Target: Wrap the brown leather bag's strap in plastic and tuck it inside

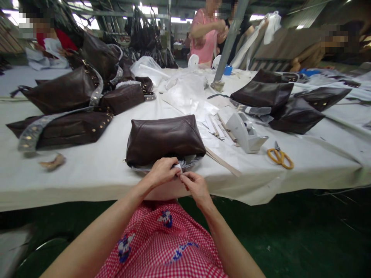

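Observation:
A dark brown leather handbag (166, 139) lies on its side at the table's front edge, with its plastic-wrapped strap (193, 162) showing along the near side. My left hand (164, 170) is at the bag's near edge, its fingers closed on a small white tag (178, 167). Just right of it, my right hand (195, 185) pinches at the lower end of the same tag, thumb against forefinger. Both hands almost meet in front of the bag. What lies beneath the left fingers is hidden.
Yellow-handled scissors (280, 157) and a grey tape dispenser (245, 131) stand to the right, near paper strips (218, 129). More brown bags (63, 88) are piled at left, others (297, 116) at right. A metal post (232, 38) rises from the table (95, 170). Co-workers (204, 36) stand beyond.

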Motion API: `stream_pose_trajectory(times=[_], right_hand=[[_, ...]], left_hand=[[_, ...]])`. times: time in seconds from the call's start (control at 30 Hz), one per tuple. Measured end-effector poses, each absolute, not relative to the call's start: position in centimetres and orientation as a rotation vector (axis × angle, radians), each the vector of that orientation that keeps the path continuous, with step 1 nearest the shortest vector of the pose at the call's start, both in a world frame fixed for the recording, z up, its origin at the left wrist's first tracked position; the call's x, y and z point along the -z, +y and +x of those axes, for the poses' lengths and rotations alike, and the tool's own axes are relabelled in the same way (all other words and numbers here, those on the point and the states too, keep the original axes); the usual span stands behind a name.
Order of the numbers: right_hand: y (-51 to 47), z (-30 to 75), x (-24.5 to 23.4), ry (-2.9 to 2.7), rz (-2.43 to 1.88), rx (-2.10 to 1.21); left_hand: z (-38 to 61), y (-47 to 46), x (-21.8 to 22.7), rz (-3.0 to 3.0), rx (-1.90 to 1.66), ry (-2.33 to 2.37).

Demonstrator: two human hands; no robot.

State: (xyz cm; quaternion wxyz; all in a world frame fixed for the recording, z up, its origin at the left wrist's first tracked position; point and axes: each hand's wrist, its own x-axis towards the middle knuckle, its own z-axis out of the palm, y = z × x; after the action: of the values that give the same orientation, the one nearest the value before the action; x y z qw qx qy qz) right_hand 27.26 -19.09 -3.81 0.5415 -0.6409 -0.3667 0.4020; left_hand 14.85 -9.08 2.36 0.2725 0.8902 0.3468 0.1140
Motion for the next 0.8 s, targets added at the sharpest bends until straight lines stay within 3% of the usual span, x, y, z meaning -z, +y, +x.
stream_pose_trajectory(times=[0.2,0.5,0.8], right_hand=[[-19.7,28.1,2.4,-0.696,-1.417,-1.117],[-18.1,28.2,4.3,-0.789,-1.562,-0.897],[-16.6,27.4,5.7,-0.840,-1.424,-0.682]], left_hand=[[14.8,-8.5,-3.4,2.229,-0.323,0.933],[15.0,-7.9,-2.6,1.936,-0.297,0.874],[15.0,-7.9,-3.0,1.968,-0.462,0.871]])
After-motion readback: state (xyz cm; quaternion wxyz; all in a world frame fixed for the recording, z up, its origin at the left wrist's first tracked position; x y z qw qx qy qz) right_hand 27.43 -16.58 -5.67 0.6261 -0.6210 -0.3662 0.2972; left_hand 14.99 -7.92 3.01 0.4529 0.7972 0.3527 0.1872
